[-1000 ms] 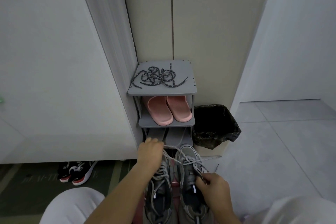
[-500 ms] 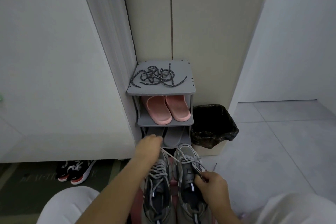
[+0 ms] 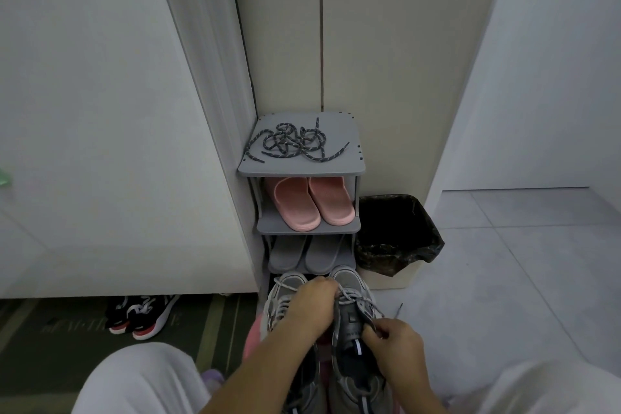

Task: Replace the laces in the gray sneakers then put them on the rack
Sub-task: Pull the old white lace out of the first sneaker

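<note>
The limp, light lace (image 3: 359, 295) is gripped by the left hand (image 3: 309, 305) and pinched by the right hand (image 3: 394, 344) — probably best held at its stiff tip.

matt rack (image 3: 346, 163), rubbery pink slippers (image 3: 312, 205) (smooth)

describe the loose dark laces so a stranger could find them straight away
Find the gray shoe rack in the corner, beside the black-lined bin. On its top shelf lies a tangle of dark speckled laces; the shelves beneath hold pink slippers and gray slippers.
</note>
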Demonstrator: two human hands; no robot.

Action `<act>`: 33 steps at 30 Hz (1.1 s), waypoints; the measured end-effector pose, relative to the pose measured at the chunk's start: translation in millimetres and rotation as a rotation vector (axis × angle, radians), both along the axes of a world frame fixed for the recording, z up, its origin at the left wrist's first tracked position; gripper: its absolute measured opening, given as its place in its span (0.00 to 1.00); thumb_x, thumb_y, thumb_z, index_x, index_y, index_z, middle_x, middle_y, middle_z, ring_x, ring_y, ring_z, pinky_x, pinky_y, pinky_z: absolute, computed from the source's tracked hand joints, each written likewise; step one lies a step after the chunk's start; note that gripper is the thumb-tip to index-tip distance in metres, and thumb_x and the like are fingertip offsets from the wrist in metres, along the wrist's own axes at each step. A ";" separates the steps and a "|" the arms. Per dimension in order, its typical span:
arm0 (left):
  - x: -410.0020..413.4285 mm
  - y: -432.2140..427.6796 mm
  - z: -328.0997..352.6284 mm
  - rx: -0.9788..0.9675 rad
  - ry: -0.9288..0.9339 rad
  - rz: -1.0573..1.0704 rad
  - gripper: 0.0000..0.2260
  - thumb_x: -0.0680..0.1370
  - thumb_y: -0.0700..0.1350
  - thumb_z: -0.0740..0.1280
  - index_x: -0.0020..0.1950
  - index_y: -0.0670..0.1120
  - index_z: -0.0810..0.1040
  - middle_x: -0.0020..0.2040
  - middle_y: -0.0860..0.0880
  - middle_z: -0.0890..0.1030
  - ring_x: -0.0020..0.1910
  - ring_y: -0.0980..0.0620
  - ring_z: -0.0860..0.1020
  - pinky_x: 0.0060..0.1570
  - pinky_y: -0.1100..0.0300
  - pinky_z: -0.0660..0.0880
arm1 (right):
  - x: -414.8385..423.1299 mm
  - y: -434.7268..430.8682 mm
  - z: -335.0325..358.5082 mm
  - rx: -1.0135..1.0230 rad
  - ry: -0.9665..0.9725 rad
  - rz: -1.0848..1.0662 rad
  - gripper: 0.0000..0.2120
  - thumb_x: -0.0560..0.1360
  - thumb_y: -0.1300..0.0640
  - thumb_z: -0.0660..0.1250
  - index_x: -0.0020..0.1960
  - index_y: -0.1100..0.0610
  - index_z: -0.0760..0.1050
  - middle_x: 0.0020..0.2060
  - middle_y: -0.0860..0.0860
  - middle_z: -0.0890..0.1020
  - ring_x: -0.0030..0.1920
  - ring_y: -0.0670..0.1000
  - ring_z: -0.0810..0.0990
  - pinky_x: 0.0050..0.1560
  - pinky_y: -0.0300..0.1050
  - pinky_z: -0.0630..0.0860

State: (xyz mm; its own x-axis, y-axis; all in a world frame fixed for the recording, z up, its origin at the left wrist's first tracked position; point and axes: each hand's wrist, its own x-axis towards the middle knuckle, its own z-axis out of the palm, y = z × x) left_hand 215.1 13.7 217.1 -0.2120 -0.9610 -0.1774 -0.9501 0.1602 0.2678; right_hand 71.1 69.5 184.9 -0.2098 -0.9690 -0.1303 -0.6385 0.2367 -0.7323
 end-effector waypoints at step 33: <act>4.6 -6.2 -12.0 0.046 0.075 -0.059 0.16 0.79 0.42 0.55 0.66 0.46 0.70 0.64 0.45 0.74 0.64 0.44 0.70 0.61 0.50 0.69 | -22.7 -59.0 22.7 0.048 0.087 0.173 0.11 0.78 0.60 0.60 0.51 0.58 0.81 0.48 0.53 0.83 0.45 0.51 0.78 0.44 0.41 0.71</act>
